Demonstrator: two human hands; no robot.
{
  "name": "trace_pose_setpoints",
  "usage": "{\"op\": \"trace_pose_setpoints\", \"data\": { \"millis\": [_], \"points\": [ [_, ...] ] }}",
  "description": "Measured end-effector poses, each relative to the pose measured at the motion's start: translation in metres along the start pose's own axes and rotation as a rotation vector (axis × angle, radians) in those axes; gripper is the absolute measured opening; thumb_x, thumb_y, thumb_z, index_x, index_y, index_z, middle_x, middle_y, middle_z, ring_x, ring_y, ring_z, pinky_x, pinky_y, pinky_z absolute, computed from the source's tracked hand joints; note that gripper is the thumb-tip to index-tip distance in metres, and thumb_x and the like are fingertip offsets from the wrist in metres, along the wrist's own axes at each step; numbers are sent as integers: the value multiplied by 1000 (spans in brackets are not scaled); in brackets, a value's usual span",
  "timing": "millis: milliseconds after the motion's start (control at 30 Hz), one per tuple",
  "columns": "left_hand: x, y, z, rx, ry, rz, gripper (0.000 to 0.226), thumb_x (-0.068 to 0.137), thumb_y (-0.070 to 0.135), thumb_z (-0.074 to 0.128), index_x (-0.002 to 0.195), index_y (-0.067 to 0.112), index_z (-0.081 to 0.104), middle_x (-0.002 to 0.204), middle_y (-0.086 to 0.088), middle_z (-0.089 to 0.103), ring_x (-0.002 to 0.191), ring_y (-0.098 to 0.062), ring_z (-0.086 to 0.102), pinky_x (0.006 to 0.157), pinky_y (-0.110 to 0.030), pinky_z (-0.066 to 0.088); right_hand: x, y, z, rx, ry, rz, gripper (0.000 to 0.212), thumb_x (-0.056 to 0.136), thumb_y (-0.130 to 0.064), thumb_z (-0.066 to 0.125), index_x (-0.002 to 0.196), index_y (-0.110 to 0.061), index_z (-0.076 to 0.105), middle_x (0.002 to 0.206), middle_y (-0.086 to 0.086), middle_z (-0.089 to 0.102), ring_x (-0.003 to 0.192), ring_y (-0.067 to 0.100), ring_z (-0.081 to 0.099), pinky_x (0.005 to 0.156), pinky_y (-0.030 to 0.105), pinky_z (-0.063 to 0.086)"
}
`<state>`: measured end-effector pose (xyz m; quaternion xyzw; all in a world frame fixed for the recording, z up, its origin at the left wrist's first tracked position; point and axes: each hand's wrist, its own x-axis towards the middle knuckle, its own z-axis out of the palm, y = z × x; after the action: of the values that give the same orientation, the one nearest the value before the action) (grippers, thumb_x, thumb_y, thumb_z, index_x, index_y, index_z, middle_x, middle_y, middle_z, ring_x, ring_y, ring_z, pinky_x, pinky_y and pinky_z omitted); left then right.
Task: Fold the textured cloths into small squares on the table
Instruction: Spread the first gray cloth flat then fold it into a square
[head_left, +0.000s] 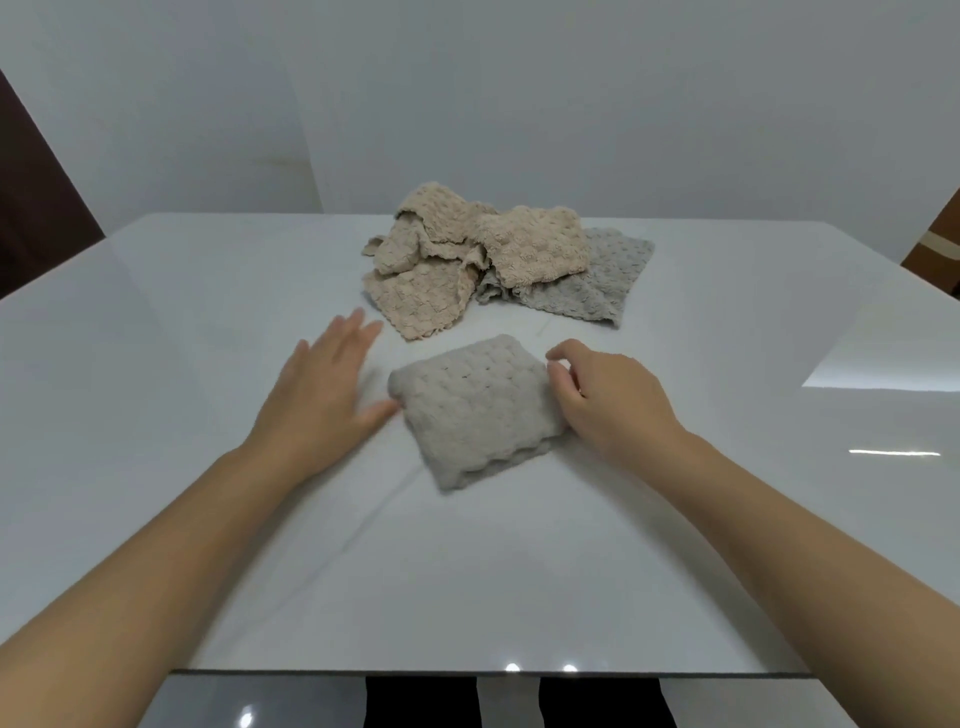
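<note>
Between your two hands, near the middle of the table (208, 519), lies the folded grey cloth (475, 410) — a thick, bumpy near-square of several layers. Its stacked edges show along the side nearest you, and it sits slightly askew to the table's front edge.

Your left hand (322, 395) lies flat on the tabletop just beside it, fingers straight, gripping nothing; only the thumb tip touches the cloth's left edge. Your right hand (608, 400) sits at the cloth's right edge with fingers curled, thumb and forefinger close over the far right corner — whether they pinch the fabric or merely rest against it cannot be told from this angle.

Farther back the unfolded cloths sit in a heap. Crumpled beige cloths (441, 249) lie on the left and on top, one corner near your left fingertips. A flat grey cloth (608, 275) is spread partly under them on the right. Around it all the white tabletop is glossy, with light reflections along its near edge and right side.
</note>
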<state>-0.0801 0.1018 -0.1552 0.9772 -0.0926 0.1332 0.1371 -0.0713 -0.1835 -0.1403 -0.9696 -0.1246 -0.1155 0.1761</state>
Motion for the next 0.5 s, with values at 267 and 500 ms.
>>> {"op": "trace_pose_setpoints", "data": {
  "millis": [267, 500],
  "points": [
    [4, 67, 5, -120, -47, -58, 59, 103, 32, 24, 154, 12, 3, 162, -3, -3, 148, -14, -7, 121, -40, -2, 5, -16, -1, -34, 119, -96, 43, 99, -31, 25, 116, -16, 61, 119, 1, 61, 114, 21, 53, 94, 37, 35],
    [-3, 91, 35, 49, -228, -133, 64, 102, 37, 16, 153, 6, -5, 161, -11, -13, 148, -21, -15, 120, -39, -6, 10, -26, 31, -100, -404, -131, 61, 104, -39, 15, 155, -11, -6, 162, 1, -15, 148, 14, -15, 119, 50, -9]
  ]
}}
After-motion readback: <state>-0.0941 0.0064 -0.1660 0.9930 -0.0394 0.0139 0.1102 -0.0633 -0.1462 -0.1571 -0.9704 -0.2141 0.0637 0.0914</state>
